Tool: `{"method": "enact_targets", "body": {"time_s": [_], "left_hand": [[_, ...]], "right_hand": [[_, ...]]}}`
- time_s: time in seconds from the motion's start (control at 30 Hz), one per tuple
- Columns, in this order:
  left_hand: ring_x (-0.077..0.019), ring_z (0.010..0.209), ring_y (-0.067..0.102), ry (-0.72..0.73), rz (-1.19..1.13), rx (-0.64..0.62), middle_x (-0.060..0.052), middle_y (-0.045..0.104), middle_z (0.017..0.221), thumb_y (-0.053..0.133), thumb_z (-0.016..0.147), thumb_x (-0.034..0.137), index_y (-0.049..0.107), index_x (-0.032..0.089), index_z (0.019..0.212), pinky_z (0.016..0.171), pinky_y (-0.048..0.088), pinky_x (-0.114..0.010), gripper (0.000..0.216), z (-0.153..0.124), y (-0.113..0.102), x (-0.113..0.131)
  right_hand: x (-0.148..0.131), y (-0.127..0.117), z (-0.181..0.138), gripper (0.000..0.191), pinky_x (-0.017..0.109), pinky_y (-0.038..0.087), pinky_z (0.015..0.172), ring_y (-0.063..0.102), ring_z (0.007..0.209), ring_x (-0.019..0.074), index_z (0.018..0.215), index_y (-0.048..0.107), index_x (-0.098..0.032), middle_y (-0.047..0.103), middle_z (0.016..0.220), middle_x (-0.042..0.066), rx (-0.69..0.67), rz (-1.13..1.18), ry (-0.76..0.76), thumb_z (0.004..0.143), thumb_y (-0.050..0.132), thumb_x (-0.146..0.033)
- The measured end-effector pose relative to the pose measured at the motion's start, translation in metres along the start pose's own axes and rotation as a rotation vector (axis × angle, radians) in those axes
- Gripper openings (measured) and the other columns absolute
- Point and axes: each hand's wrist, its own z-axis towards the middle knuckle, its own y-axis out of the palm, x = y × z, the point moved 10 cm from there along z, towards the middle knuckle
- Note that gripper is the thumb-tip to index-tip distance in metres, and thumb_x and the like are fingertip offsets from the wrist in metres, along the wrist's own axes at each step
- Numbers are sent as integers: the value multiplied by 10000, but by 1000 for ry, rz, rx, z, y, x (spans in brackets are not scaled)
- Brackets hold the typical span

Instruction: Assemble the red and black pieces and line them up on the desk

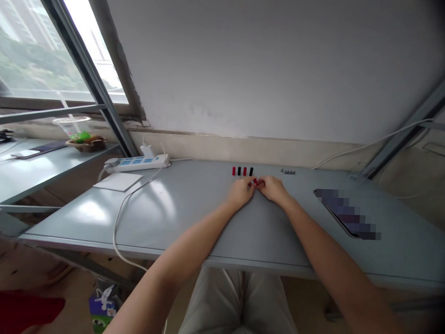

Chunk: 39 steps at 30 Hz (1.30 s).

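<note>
The left hand (pixel 241 192) and right hand (pixel 273 189) seem to pinch a tiny red part (pixel 257 182). A slip could drop it or knock the upright red and black pieces (pixel 242 171) just ahead.

The grey worktop (pixel 176 224) carries a white power strip (pixel 137 163), a white pad (pixel 118 181), upright red and black pieces (pixel 242 171), and a blurred flat object (pixel 347 213).

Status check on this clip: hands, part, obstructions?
Left hand and right hand together, fingertips at small red piece. Row of upright red and black pieces just beyond.
</note>
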Motion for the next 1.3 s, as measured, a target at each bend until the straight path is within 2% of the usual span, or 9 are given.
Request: {"method": "enact_targets", "body": {"time_s": [0.17,0.27,0.43,0.63,0.8,1.03,1.2,1.3], "left_hand": [[-151,726,582,-52,-15,44,-59,662,871,504,775,215,630,179,958,735,448,-286,225,5,-2,-9],[-142,748,588,-97,-62,62,-55,667,851,516,766,186,635,165,899,752,442,-279,180,8,-5,-14],[-123,714,582,-160,-146,109,-57,663,825,531,751,163,629,142,864,731,444,-269,151,8,-13,-16],[-92,621,540,-215,-230,162,-54,654,802,547,744,186,628,133,870,653,436,-236,158,5,-22,-12],[-77,585,517,-212,-279,159,-52,655,796,558,738,202,629,130,870,623,432,-223,166,5,-20,-12],[-91,617,554,-263,-402,140,-73,664,791,571,729,220,620,112,880,606,449,-228,192,7,-10,-24],[-74,537,529,-291,-453,83,-63,660,761,574,731,238,621,116,861,513,439,-207,184,6,-1,-23],[-75,553,540,-291,-456,65,-57,656,748,579,730,231,619,119,859,509,438,-198,176,4,0,-21]], "right_hand": [[-12,-8,-2,212,276,383,732,588,834,189,894,664,-215,666,881,62,4,-56,-108,796,500,-307],[-9,-9,-2,247,279,390,723,592,821,195,908,663,-206,667,870,69,14,-58,-124,810,488,-351],[12,-12,-1,253,298,391,756,589,867,213,991,648,-204,659,928,94,33,-129,-4,810,500,-301],[24,-15,-3,240,319,398,753,584,886,232,972,661,-202,657,923,107,12,-197,89,805,493,-244],[26,-15,-1,246,330,392,770,581,897,236,978,660,-194,652,933,121,31,-172,99,803,493,-240],[24,-14,0,265,339,385,785,574,916,243,1000,653,-189,644,965,125,47,-153,77,813,473,-241],[15,-16,-2,260,320,385,771,580,882,225,982,659,-205,645,947,107,69,-152,37,826,458,-257],[5,-16,-3,268,313,381,775,577,879,212,1010,644,-205,640,954,99,77,-150,-1,831,451,-260]]}}
